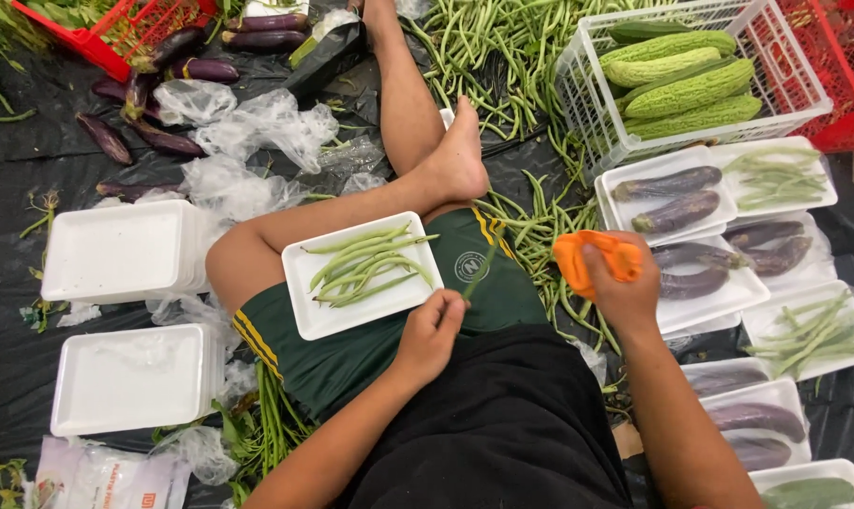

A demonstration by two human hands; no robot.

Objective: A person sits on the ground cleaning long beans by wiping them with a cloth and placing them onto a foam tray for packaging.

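Stacks of bare white foam trays point(125, 250) wait far out beyond the left hand point(429, 339), which pinches one green bean point(480, 269) just beside the part-filled tray point(363, 273) on the lap. The right hand point(620, 292) grips orange-handled scissors point(592, 259); beyond it lie filled trays of eggplant point(672, 198) and loose beans point(530, 221) not yet packed.

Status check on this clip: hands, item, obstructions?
Left hand pinching one green bean over the lap. Right hand gripping orange scissors. Tray of beans on thigh. Nothing between the hands.
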